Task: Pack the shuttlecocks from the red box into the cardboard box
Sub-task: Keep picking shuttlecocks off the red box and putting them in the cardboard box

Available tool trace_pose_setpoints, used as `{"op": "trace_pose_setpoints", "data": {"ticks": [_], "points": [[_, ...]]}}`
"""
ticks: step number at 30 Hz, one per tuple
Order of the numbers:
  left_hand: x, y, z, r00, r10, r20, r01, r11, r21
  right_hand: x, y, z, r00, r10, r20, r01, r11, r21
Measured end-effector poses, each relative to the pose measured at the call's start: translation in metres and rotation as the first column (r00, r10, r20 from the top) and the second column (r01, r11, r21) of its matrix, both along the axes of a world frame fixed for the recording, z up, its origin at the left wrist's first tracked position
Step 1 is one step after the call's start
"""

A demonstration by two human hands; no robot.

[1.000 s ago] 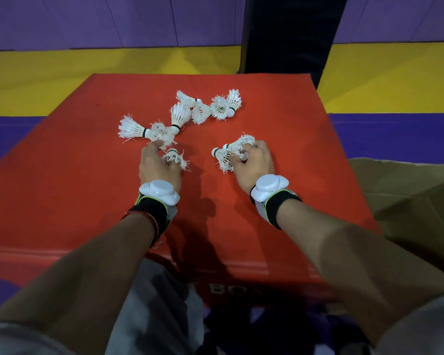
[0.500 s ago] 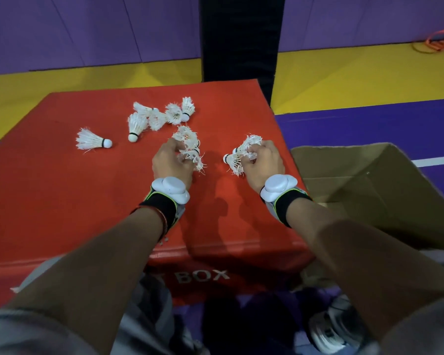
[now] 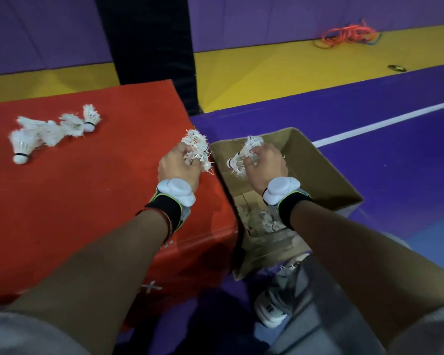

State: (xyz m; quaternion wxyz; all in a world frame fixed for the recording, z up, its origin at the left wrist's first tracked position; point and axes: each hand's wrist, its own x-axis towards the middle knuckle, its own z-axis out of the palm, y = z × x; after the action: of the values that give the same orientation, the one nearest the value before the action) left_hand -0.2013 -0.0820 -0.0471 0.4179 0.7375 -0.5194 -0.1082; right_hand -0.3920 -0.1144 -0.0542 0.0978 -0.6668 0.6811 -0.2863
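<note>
My left hand [image 3: 178, 165] grips a bunch of worn white shuttlecocks [image 3: 197, 147] above the right edge of the red box [image 3: 92, 201]. My right hand [image 3: 264, 165] holds more shuttlecocks [image 3: 244, 157] over the open cardboard box [image 3: 326, 175], which stands on the floor against the red box. Several shuttlecocks [image 3: 264, 221] lie in the bottom of the cardboard box. A loose cluster of shuttlecocks [image 3: 51, 131] stays on the red box at far left.
A black pillar [image 3: 146, 39] rises behind the red box. Purple floor with a white line [image 3: 385, 124] lies to the right, a yellow strip behind it with a tangle of orange cord [image 3: 346, 34]. My shoe [image 3: 272, 303] is below the cardboard box.
Both hands moved right with their shuttlecocks, from the middle of the red box toward the cardboard box. The right hand is now over the box opening. The view turned right.
</note>
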Motion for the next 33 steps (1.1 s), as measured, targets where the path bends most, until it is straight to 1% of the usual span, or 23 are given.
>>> {"op": "trace_pose_setpoints", "data": {"ticks": [2,4,6,8,10,13,18,21,26,33], "points": [[-0.019,-0.005,0.0,0.999,-0.034,0.021,0.034,0.999,-0.004,-0.02,0.0,-0.003,0.999,-0.04,-0.017,0.04,0.999,0.006],[-0.036,-0.01,-0.002,0.997,-0.063,0.04,0.063,0.998,0.001,-0.036,0.001,-0.006,0.995,-0.09,0.03,0.089,0.995,0.035],[-0.059,-0.016,-0.005,0.991,-0.115,0.067,0.115,0.993,0.011,-0.056,0.001,-0.009,0.981,-0.167,0.099,0.157,0.983,0.097],[-0.07,-0.017,-0.006,0.981,-0.157,0.11,0.155,0.988,0.024,-0.063,0.001,-0.011,0.974,-0.191,0.123,0.175,0.976,0.129],[-0.079,-0.018,-0.008,0.97,-0.195,0.143,0.191,0.981,0.037,-0.067,0.001,-0.012,0.976,-0.19,0.109,0.175,0.976,0.127],[-0.084,-0.02,-0.012,0.955,-0.255,0.151,0.249,0.967,0.055,-0.072,0.002,-0.018,0.983,-0.168,0.077,0.156,0.978,0.138],[-0.088,-0.019,-0.02,0.935,-0.343,0.092,0.337,0.939,0.072,-0.08,0.006,-0.024,0.994,-0.083,0.066,0.067,0.976,0.209],[-0.088,-0.017,-0.022,0.932,-0.348,0.104,0.342,0.937,0.075,-0.077,0.009,-0.021,0.997,-0.051,0.057,0.037,0.972,0.231],[-0.078,-0.014,-0.021,0.932,-0.337,0.131,0.33,0.941,0.071,-0.067,0.014,-0.016,0.996,-0.043,0.073,0.026,0.977,0.212],[-0.043,-0.008,-0.011,0.947,-0.263,0.184,0.262,0.965,0.026,-0.033,0.013,-0.003,0.996,-0.012,0.084,-0.002,0.987,0.163]]}}
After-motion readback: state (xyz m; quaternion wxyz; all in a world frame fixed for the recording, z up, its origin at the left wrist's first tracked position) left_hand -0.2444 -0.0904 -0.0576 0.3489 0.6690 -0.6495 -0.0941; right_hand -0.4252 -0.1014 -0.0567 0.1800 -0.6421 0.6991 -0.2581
